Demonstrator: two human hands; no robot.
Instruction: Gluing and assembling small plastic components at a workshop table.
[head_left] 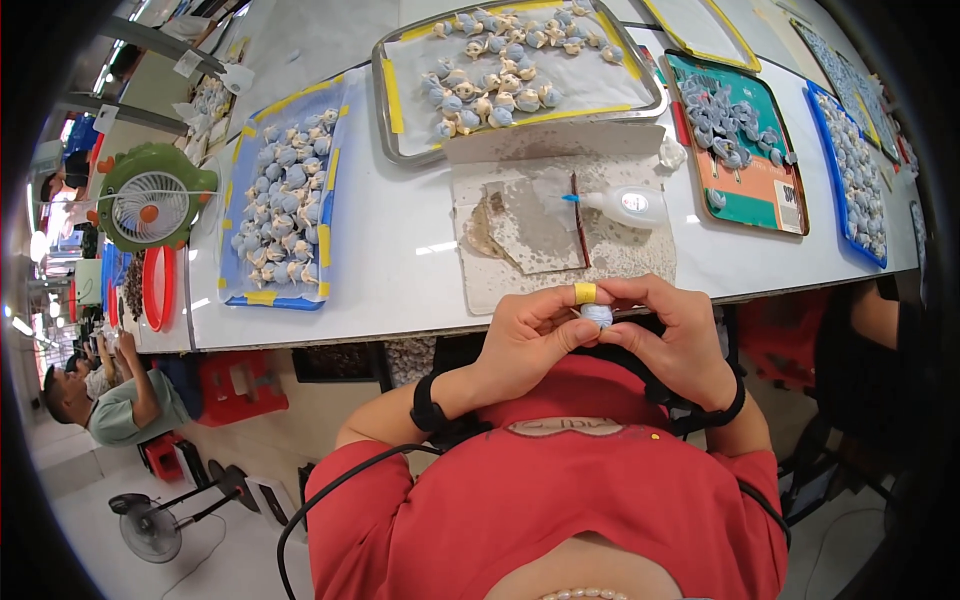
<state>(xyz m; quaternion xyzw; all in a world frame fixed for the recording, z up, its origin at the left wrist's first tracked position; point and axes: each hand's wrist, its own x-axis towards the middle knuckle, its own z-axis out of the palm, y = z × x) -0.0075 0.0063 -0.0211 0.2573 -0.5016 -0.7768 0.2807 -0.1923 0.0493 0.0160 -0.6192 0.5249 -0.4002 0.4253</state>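
Fingertips of the left hand (535,335) and the right hand (685,335) are drawn close together, thumbs and index fingers pinching a small pale blue ball (598,315) just off the table's near edge. Yellow tape (585,293) wraps the left index fingertip. The fingers cover part of the ball, so its underside and any fine detail are hidden; the remaining fingers curl partly out of sight.

Beyond the hands, a rough, blotched grey-white board (625,265) lies on the smooth white table (400,220). On it rests a rounded white squeeze bottle (635,207), its blue tip pointing left. Behind the board, a metal tray (388,140) edged with yellow tape holds many blue-and-cream pieces on white lining. A blue tray (285,303) to the left is heaped with similar pieces. To the right, a green-and-orange tray (748,185) carries grey-blue looped pieces, and another blue tray (816,115) curves toward the dark rim.

Farther left stand a round green fan (147,205) and a red basin (158,290), and a person in a pale green top (135,405) sits sideways in the bent view. At far right, a dark shape, possibly someone seated, is cut off by shadow
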